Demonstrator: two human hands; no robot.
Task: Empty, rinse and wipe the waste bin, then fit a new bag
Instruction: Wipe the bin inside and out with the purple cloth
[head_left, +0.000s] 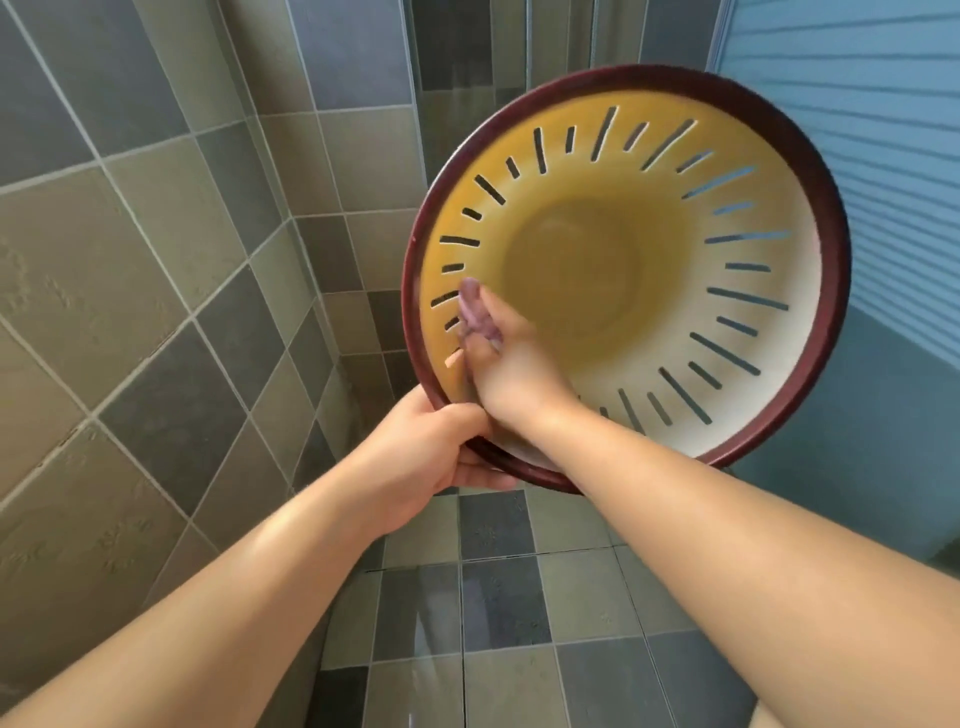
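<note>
The waste bin (727, 291) is cream and yellow inside, with slotted walls and a dark red rim. It is held up in the air with its mouth tilted toward me. My left hand (431, 452) grips the rim at its lower left edge. My right hand (504, 353) reaches inside the bin and is blurred; it holds a small purplish thing (470, 312) against the inner wall near the slots. What that purplish thing is cannot be made out. The bin's floor looks bare.
Grey and olive tiled walls (156, 260) stand at the left and back. A tiled floor (493, 623) lies below with a wet sheen. A pale blue ribbed surface (872, 130) rises at the right, close to the bin's rim.
</note>
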